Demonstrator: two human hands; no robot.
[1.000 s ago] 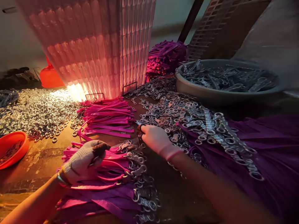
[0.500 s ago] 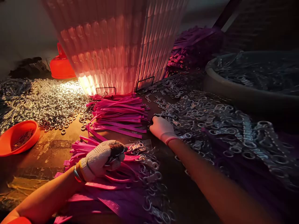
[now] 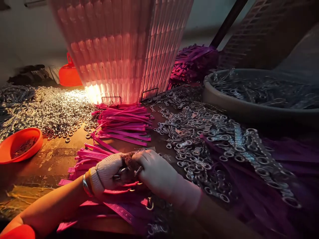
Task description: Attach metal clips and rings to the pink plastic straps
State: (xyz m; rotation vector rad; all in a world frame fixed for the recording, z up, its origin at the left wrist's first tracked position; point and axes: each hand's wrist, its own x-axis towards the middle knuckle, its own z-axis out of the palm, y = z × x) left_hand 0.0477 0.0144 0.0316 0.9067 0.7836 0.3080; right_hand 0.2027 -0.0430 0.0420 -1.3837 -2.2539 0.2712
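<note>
My left hand (image 3: 107, 171), in a white knitted glove with dark fingertips, is closed around small shiny metal parts (image 3: 122, 172) that show between its fingers. My right hand (image 3: 157, 171), also gloved, meets it fingertip to fingertip. The right fingers are pinched together, and what they hold is mostly hidden. Beneath both hands lies a bundle of magenta fabric strips (image 3: 99, 154). Metal ring-ended pieces (image 3: 159, 227) show at the right ends of these strips, partly covered by my right hand and in shadow.
Another stack of magenta strips (image 3: 124, 122) lies ahead, before a tall translucent ribbed panel (image 3: 119, 59). Metal rings (image 3: 62, 109) are heaped left, beside an orange bowl (image 3: 37, 142). Ring-ended metal links (image 3: 194, 139) spread to the right, below a large tub (image 3: 249, 103).
My right hand has come back from near the metal links and the far strip stack to meet my left hand. The left hand stays closed over the near bundle. The view has shifted slightly.
</note>
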